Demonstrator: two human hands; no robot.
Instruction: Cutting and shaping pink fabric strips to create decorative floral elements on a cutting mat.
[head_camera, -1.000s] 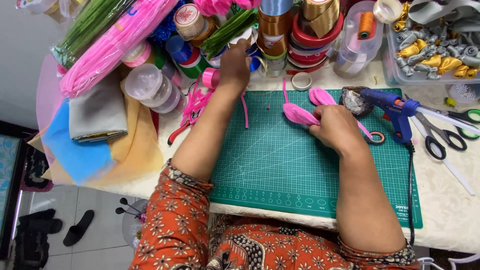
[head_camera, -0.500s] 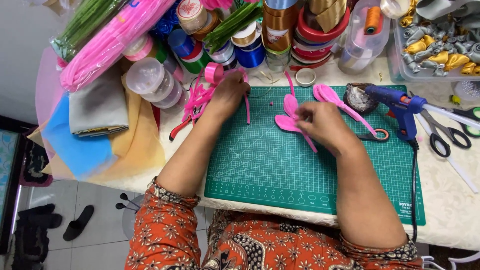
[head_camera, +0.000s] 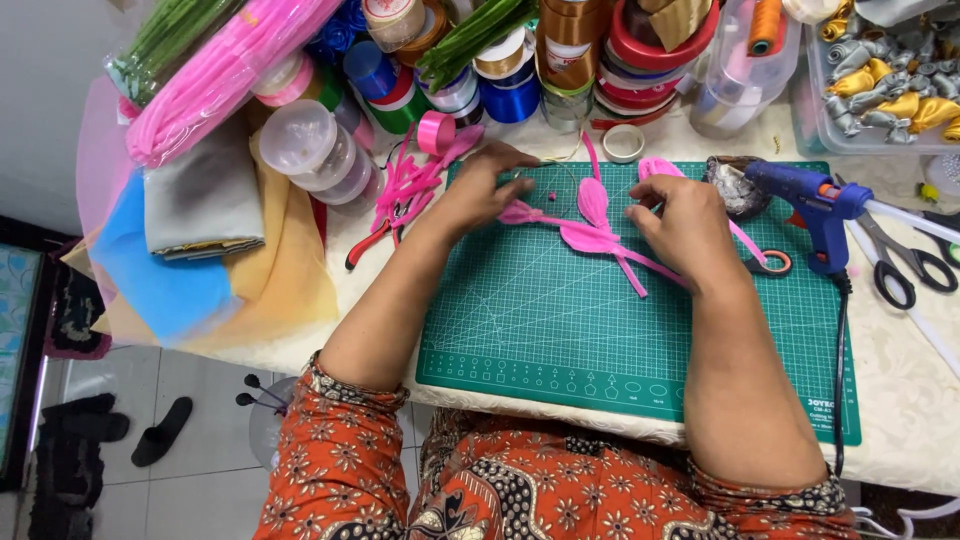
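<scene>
On the green cutting mat (head_camera: 560, 330) lie pink ribbon petals (head_camera: 592, 222) with long thin tails. My right hand (head_camera: 688, 228) rests at the right end of these petals and pinches them near the mat's far middle. My left hand (head_camera: 488, 186) is at the mat's far left corner, fingers closed on a pink ribbon strip (head_camera: 521, 212) that reaches toward the petals. Another pink petal (head_camera: 655, 167) lies just beyond my right hand.
A blue glue gun (head_camera: 812, 205) and scissors (head_camera: 900, 262) lie to the right. Ribbon spools (head_camera: 560, 50), a pink tape roll (head_camera: 435, 130), plastic jars (head_camera: 315, 150), pink pliers (head_camera: 385, 215), folded fabric (head_camera: 195, 215) and bagged pink stems (head_camera: 230, 75) crowd the far and left table.
My left hand came back from the spools to the mat with a pink strip. My right hand shifted the petals slightly nearer and turned them.
</scene>
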